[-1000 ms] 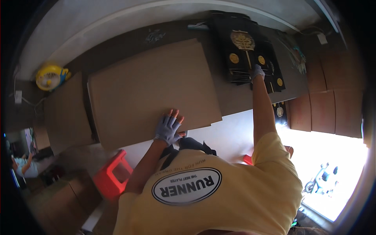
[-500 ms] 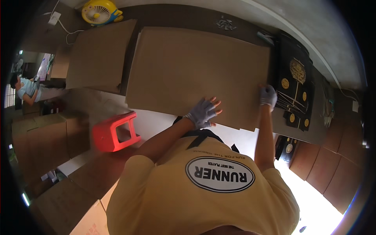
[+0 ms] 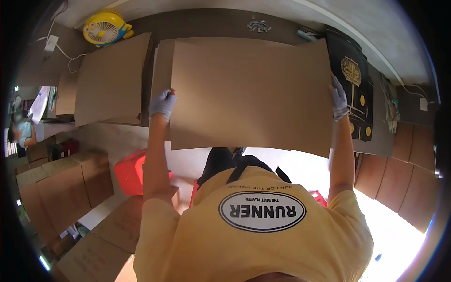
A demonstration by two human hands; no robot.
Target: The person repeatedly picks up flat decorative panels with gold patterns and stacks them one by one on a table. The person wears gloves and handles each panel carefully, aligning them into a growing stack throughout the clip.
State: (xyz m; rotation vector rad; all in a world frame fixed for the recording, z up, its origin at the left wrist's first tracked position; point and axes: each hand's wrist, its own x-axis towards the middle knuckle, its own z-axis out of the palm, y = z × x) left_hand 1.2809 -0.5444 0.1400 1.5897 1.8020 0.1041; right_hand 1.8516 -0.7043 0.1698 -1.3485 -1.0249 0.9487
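Note:
A large brown cardboard sheet (image 3: 249, 94) is held between my two gloved hands, lifted in front of me over a stack of similar cardboard (image 3: 161, 75). My left hand (image 3: 162, 103) grips the sheet's left edge, fingers curled. At the right edge my right hand (image 3: 338, 99) clasps the sheet, its fingers partly hidden behind the board. Both hands wear grey gloves with bare fingertips. Just beyond my right hand lie black printed sheets (image 3: 350, 70) with gold designs.
Another cardboard pile (image 3: 110, 82) lies to the left, near a yellow fan (image 3: 104, 29). Small metal pieces (image 3: 259, 25) lie at the table's back. A red stool (image 3: 129, 173) stands at lower left, beside cardboard boxes (image 3: 61, 192). A person (image 3: 26, 134) is at far left.
My left hand has moved from the near edge to the sheet's left edge and closed on it. My right hand has shifted right. The top sheet has come off the stack.

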